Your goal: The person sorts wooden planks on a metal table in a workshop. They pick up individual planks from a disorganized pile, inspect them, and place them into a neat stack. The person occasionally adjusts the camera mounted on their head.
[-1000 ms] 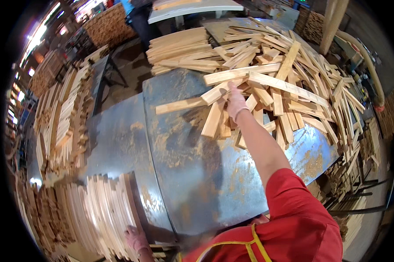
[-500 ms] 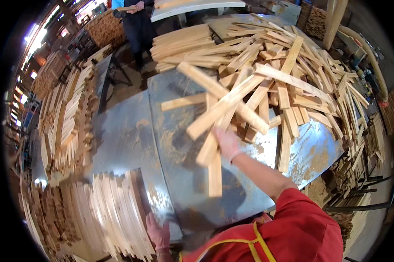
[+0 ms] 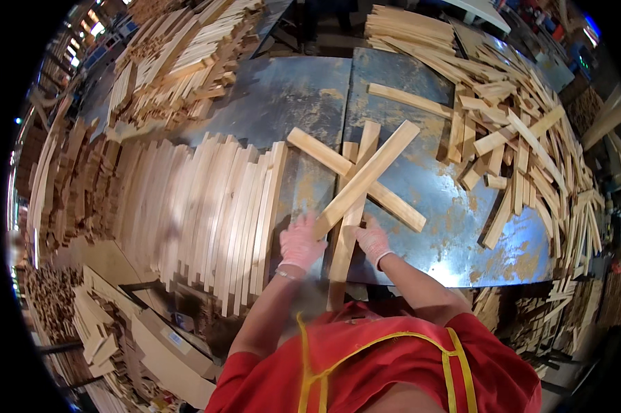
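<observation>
Several pale wooden slats lie crossed in front of me on a metal table [image 3: 420, 255]. My left hand [image 3: 301, 242], in a thin pinkish glove, is closed on the near end of the topmost slat [image 3: 379, 167], which slants away to the right. My right hand [image 3: 372, 241], gloved too, has its fingers curled against the right edge of a steeper slat [image 3: 347, 251] below it. Another slat [image 3: 401, 208] crosses beneath these, from upper left to lower right. To the left of my left hand stands a row of slats [image 3: 217, 206] set side by side.
A loose heap of slats [image 3: 524, 151] covers the table's right side. Stacked slats [image 3: 186, 62] lie at the far left, with another stack [image 3: 410, 31] at the back. A cardboard box [image 3: 173, 344] sits low on the left. A single slat [image 3: 410, 100] lies near the heap.
The crossed slats have come away from the heap, toward me and the slat row. My right hand has drawn back with them; my left hand has moved from the row onto a slat. The view has turned left.
</observation>
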`<state>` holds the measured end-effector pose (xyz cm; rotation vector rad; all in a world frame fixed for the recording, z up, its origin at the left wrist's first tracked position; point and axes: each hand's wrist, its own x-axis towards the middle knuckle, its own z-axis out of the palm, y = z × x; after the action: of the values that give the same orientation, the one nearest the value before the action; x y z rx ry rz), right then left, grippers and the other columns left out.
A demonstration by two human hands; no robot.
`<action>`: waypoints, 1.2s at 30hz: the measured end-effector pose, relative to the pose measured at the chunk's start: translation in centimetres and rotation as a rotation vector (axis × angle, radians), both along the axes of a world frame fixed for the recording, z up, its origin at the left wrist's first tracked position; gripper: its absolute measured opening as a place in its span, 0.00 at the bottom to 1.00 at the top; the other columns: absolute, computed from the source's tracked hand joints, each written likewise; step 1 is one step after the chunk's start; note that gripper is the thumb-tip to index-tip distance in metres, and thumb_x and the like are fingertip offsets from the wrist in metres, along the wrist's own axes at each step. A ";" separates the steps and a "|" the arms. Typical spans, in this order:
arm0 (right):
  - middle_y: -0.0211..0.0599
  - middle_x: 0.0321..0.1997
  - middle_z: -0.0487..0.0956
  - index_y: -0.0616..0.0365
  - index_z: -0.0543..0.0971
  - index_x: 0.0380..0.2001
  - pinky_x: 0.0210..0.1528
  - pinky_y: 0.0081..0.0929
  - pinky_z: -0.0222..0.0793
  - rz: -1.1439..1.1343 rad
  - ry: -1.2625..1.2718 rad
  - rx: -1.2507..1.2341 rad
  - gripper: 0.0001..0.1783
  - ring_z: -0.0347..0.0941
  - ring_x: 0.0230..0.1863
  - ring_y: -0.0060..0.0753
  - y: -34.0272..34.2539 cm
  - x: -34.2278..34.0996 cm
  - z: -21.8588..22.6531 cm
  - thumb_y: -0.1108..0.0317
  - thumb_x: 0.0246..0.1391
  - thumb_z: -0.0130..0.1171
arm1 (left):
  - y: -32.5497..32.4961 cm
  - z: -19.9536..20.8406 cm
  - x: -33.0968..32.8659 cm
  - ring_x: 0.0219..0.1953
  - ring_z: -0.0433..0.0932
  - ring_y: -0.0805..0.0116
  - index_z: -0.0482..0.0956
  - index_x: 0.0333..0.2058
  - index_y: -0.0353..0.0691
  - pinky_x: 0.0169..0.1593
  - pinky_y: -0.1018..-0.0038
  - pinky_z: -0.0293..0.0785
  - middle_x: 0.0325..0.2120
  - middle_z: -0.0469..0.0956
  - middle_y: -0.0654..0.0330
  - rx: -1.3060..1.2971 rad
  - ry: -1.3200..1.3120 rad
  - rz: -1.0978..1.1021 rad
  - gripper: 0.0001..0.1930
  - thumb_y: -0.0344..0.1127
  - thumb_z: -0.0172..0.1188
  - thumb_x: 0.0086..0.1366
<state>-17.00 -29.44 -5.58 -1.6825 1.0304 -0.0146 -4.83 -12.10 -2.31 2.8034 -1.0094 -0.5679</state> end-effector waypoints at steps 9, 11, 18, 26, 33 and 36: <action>0.47 0.48 0.84 0.66 0.73 0.59 0.46 0.39 0.82 -0.123 -0.257 0.522 0.31 0.83 0.44 0.41 -0.6 1.3 -2.2 0.70 0.54 0.71 | 7.0 -0.4 -2.7 0.51 0.82 0.39 0.74 0.65 0.44 0.54 0.48 0.78 0.51 0.82 0.48 -0.282 0.093 0.234 0.32 0.33 0.61 0.59; 0.46 0.47 0.85 0.66 0.75 0.58 0.45 0.38 0.82 -0.095 -0.243 0.531 0.29 0.83 0.41 0.40 -0.5 1.6 -1.9 0.69 0.54 0.72 | 11.9 -1.3 -3.4 0.58 0.78 0.42 0.75 0.64 0.43 0.59 0.47 0.75 0.54 0.80 0.51 -0.281 -0.170 0.227 0.33 0.32 0.63 0.56; 0.43 0.53 0.83 0.65 0.77 0.59 0.63 0.33 0.73 0.473 -0.033 0.231 0.27 0.78 0.56 0.35 1.7 1.6 5.3 0.62 0.61 0.68 | 15.0 -0.8 -4.0 0.57 0.77 0.45 0.73 0.62 0.41 0.60 0.49 0.73 0.53 0.77 0.50 -0.136 -0.605 0.261 0.33 0.41 0.70 0.57; 0.51 0.71 0.72 0.51 0.58 0.78 0.68 0.54 0.68 0.668 0.392 -0.833 0.56 0.72 0.69 0.56 -9.8 3.4 3.6 0.47 0.52 0.74 | 3.0 -1.7 -5.3 0.50 0.81 0.43 0.68 0.63 0.43 0.50 0.51 0.79 0.48 0.78 0.44 -0.229 -0.052 0.312 0.36 0.48 0.69 0.59; 0.62 0.57 0.81 0.58 0.59 0.77 0.59 0.48 0.76 0.465 0.124 0.186 0.54 0.81 0.57 0.57 -2.2 0.7 8.3 0.46 0.55 0.71 | 5.2 3.3 -4.0 0.49 0.85 0.53 0.74 0.68 0.42 0.56 0.63 0.78 0.49 0.85 0.45 -0.711 0.708 0.614 0.34 0.45 0.62 0.64; 0.67 0.62 0.79 0.64 0.71 0.68 0.64 0.45 0.72 0.817 0.189 0.069 0.46 0.77 0.63 0.64 4.5 -0.2 5.1 0.40 0.57 0.65 | 4.5 3.2 -4.4 0.49 0.85 0.52 0.77 0.64 0.39 0.56 0.63 0.79 0.46 0.86 0.44 -0.680 0.651 0.622 0.32 0.46 0.64 0.63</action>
<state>-17.20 -24.92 -0.43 -1.9534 0.4047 0.7119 -9.19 -7.58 0.94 1.9402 -0.1264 -0.7727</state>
